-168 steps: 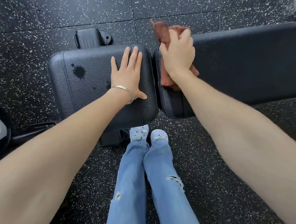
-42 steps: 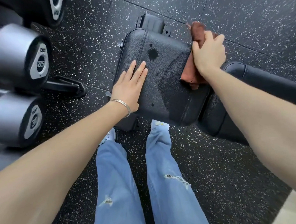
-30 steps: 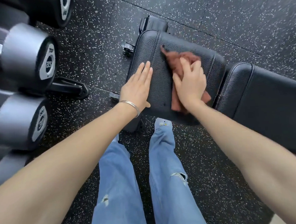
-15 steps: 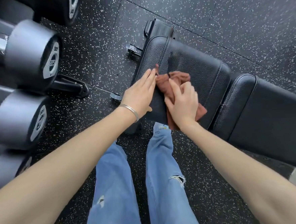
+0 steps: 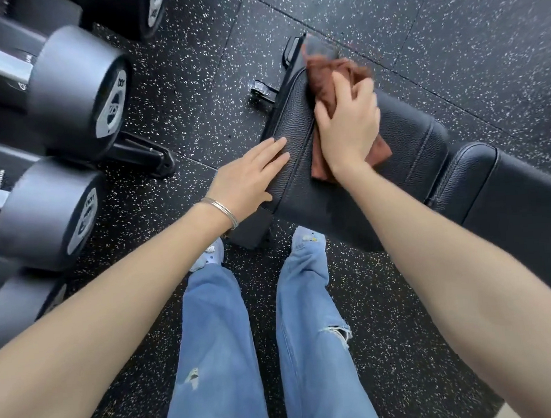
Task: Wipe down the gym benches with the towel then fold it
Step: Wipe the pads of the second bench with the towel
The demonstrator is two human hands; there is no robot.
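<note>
Right hand (image 5: pixel 348 122) grasps bunched rust-brown cloth towel (image 5: pixel 325 78) on black padded leather bench seat (image 5: pixel 403 141); left hand (image 5: pixel 249 178) flat, released. Risk: towel overshoots far edge, snagging.

Crumpled brown towel (image 5: pixel 324 81) lies on the black padded bench (image 5: pixel 403 141) seat's far end

Dumbbells (image 5: pixel 73 92) crowding floor beyond table's (image 5: pixel 409 140) left end, pad right of towel (image 5: pixel 327 81) bare, far floor (image 5: pixel 450 17) open

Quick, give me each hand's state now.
Left hand: open, flat on the bench seat pad.
Right hand: closed on the brown towel.
</note>
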